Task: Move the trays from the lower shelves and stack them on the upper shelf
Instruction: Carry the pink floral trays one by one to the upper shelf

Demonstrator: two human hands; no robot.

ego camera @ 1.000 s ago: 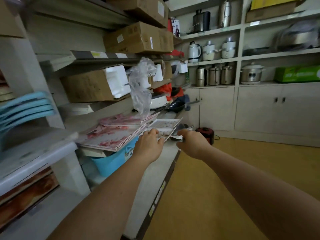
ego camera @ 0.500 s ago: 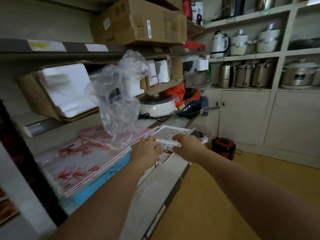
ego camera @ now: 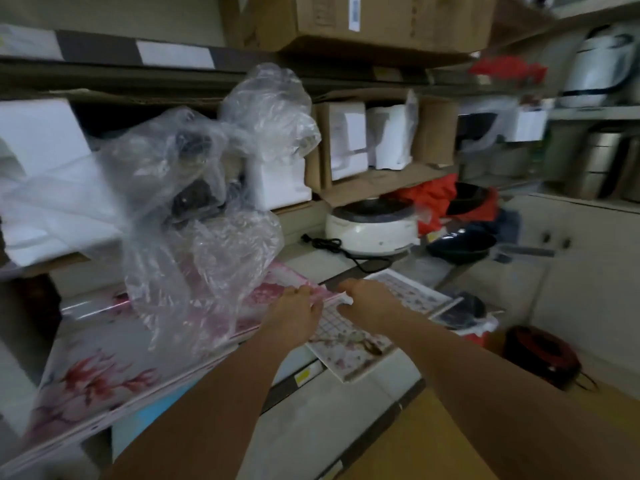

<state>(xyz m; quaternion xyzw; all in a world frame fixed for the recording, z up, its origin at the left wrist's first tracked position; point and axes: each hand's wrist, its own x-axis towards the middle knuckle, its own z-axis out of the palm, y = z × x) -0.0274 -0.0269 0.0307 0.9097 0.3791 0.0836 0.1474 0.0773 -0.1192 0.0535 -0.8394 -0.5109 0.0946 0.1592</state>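
A stack of pink floral trays (ego camera: 104, 368) lies on the lower shelf at left, with a shorter pink floral tray (ego camera: 273, 289) on top. A white patterned tray (ego camera: 349, 358) lies just right of them over the shelf's front edge, and a second one (ego camera: 415, 294) sits behind it. My left hand (ego camera: 294, 317) rests at the right end of the upper pink tray, fingers curled over its edge. My right hand (ego camera: 370, 303) is closed on that same end, just above the white tray. The image is blurred, so the exact grip is unclear.
A crumpled clear plastic bag (ego camera: 207, 202) sits on the pink trays. A white electric cooker (ego camera: 374, 230) and a black pan (ego camera: 460, 245) stand further right. Cardboard boxes (ego camera: 363, 19) fill the shelf above. A blue bin (ego camera: 145, 420) is below, a red-black appliance (ego camera: 543, 358) on the floor.
I have moved closer to the shelf. Both hands have shifted from the white patterned tray leftward to the right end of the upper pink floral tray and closed there.
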